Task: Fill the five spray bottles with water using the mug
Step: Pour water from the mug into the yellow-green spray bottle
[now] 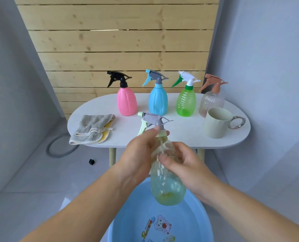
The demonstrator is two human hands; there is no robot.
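Left hand (139, 154) pinches the collar of a clear yellowish spray bottle (168, 187), held above a blue basin (136, 215); right hand (185, 165) grips its body; likely unscrewing the sprayer; next, one hand must free itself to reach the mug (216, 126) on the tabletop (180, 137).

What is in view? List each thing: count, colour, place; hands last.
pink spray bottle: one, pink, table's back row
blue spray bottle: one, blue, right of the pink
green spray bottle: one, green, right of the blue
clear spray bottle: one, clear with brown head, behind the mug
held spray bottle: one, pale yellow-green, above the basin
mug: one, cream, table's right end
cloths: one stack, grey over yellow, table's left end
table: one, white, centre
basin: one, blue, bottom centre
hose: one, grey, floor left
left hand: one, grips held bottle's neck
right hand: one, holds its body
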